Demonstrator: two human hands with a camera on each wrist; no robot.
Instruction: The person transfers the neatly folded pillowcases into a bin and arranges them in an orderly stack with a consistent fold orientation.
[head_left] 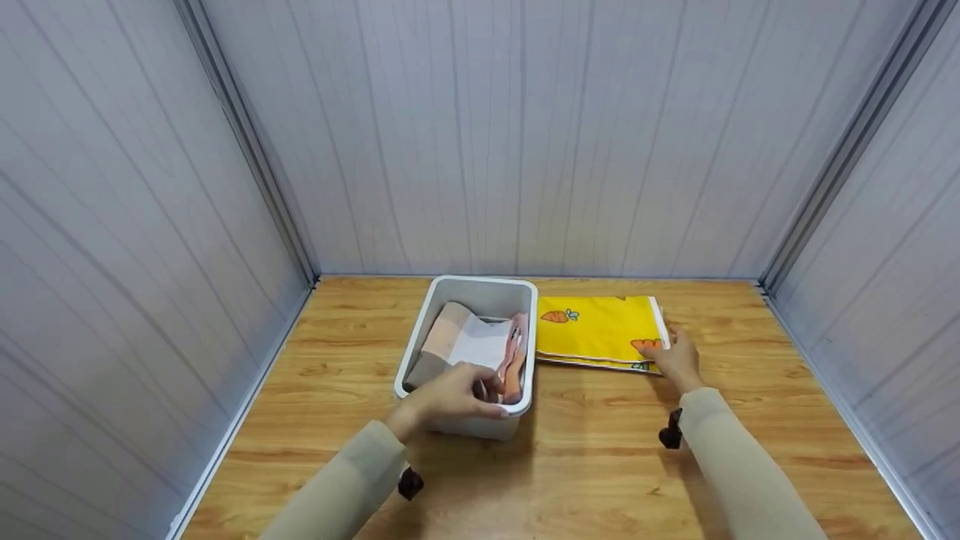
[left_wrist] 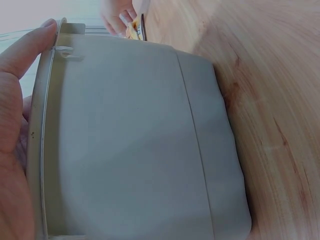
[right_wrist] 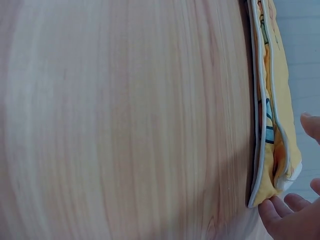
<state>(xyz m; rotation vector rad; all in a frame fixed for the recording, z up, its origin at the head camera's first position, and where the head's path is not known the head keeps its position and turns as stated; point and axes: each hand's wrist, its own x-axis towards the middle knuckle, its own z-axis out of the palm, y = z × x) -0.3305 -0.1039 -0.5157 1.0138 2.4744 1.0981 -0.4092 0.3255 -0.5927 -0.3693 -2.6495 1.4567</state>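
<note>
A white-rimmed grey plastic bin [head_left: 480, 427] holds a peach, grey and white folded cloth [head_left: 480, 341] and, along its right wall, pink and orange cloth [head_left: 516, 367]. My left hand [head_left: 454, 394] reaches over the near rim, fingers loosely bent inside the bin; in the left wrist view its thumb [left_wrist: 30, 47] lies along the rim up to the corner. To the right lies a yellow folded cloth [head_left: 600, 326] with carrot prints and white edging. My right hand [head_left: 677, 360] is at its near right corner, fingertips [right_wrist: 270, 212] touching the edge and thumb raised apart from it.
Everything stands on a wood-grain table [head_left: 600, 465]. A pale panelled wall [head_left: 525, 150] rises at the back, with side walls left and right. The yellow cloth's left end lies right against the bin. A small dark device hangs below each sleeve.
</note>
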